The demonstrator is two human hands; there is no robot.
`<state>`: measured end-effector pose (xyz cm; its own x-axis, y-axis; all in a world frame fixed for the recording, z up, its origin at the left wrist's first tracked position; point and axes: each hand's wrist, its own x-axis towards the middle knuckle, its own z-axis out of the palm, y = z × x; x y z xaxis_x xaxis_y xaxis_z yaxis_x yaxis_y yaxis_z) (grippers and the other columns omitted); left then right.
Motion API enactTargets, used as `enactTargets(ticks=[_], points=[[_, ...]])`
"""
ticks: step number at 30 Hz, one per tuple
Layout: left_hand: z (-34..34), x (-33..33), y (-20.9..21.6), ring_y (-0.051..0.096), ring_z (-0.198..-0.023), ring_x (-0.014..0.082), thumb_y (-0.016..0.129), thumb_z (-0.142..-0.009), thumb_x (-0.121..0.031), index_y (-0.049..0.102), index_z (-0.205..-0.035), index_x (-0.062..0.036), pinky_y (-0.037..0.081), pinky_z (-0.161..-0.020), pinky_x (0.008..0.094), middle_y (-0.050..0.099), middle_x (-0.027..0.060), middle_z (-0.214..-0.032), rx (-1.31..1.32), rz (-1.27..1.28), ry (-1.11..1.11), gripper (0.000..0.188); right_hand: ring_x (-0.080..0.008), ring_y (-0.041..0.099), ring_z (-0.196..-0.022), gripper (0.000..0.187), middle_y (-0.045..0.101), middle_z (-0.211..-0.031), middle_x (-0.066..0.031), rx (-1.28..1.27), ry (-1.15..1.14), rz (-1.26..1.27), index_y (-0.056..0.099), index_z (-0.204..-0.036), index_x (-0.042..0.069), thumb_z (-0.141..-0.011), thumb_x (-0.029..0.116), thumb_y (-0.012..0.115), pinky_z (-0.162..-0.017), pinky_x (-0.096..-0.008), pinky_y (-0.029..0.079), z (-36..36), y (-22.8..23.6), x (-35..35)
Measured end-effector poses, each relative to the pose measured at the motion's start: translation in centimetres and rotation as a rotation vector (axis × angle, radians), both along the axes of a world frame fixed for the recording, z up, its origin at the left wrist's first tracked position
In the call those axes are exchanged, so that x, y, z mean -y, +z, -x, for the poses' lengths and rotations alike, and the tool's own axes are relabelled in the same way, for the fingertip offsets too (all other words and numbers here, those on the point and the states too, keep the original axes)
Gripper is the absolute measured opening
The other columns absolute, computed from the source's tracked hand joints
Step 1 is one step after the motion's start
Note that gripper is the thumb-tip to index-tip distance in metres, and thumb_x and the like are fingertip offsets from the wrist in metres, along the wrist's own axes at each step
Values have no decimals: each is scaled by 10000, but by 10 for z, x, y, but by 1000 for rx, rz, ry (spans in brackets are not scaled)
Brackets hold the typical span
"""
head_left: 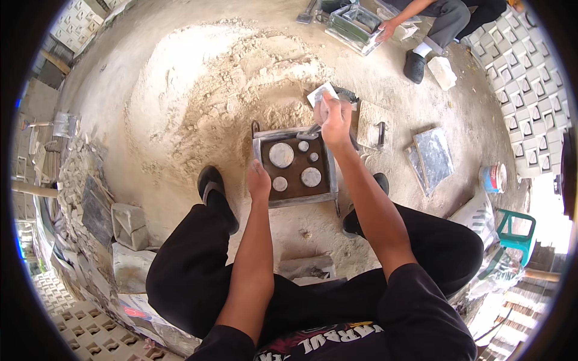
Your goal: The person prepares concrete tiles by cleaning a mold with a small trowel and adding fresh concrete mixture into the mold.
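Between my feet lies a square metal-framed mould (pixel 299 201) with a dark bed and several pale round discs (pixel 281 155) of different sizes in it. My left hand (pixel 259 182) is closed at the mould's left side, its fingers partly hidden. Over the far right corner my right hand (pixel 335 122) is closed in a fist on a small flat whitish piece (pixel 320 94), whose kind I cannot make out. A greyish metal part (pixel 308 132) shows just under this hand, at the frame's far rim.
Loose pale sand (pixel 198 90) heaps beyond the mould. To the right are a board with a handle (pixel 374 126), grey slabs (pixel 432 159), a paint bucket (pixel 492 178) and a green stool (pixel 516 234). Another person's hand (pixel 387 29) touches a similar box (pixel 354 30). Rubble (pixel 78 180) lies left.
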<state>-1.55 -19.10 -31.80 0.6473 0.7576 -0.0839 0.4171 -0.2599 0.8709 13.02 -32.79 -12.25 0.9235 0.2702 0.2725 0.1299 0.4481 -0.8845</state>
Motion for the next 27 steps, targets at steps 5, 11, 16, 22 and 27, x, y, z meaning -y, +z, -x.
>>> enactTargets(ticks=[5, 11, 16, 22, 27], points=[[0, -2, 5, 553, -904, 479, 332, -999, -345, 587, -967, 53, 412, -781, 522, 597, 296, -916, -41, -48, -31, 474, -58, 328, -520, 400, 393, -544, 33, 67, 152, 220, 429, -577, 42, -947, 193, 461, -453, -282, 253, -1, -22, -23], [0, -1, 7, 553, -902, 476, 353, -990, -367, 593, -977, 42, 416, -779, 529, 597, 292, -927, -126, -95, 52, 474, -55, 305, -523, 409, 371, -554, 51, 149, 219, 426, 396, -581, 65, -964, 183, 478, -458, -270, 245, -6, -23, -33], [-4, 11, 14, 560, -921, 469, 369, -982, -408, 594, -991, 38, 423, -807, 529, 607, 276, -929, -237, -78, 174, 500, -70, 310, -507, 394, 327, -564, 50, 27, 280, 401, 338, -591, 92, -953, 181, 465, -466, -261, 246, -30, -19, -22], [-3, 9, 15, 578, -952, 447, 378, -979, -425, 601, -1054, 29, 426, -832, 522, 629, 253, -998, -336, -100, 160, 511, -41, 313, -515, 424, 349, -527, 51, 16, 219, 307, 405, -572, 49, -957, 215, 463, -438, -267, 238, -34, -14, -7], [-7, 8, 15, 592, -876, 455, 365, -976, -484, 631, -939, 46, 437, -764, 514, 641, 262, -890, -253, -84, 148, 594, -51, 330, -520, 413, 379, -529, 48, 158, 198, 394, 415, -583, 30, -958, 198, 450, -449, -287, 257, -39, -21, 3]])
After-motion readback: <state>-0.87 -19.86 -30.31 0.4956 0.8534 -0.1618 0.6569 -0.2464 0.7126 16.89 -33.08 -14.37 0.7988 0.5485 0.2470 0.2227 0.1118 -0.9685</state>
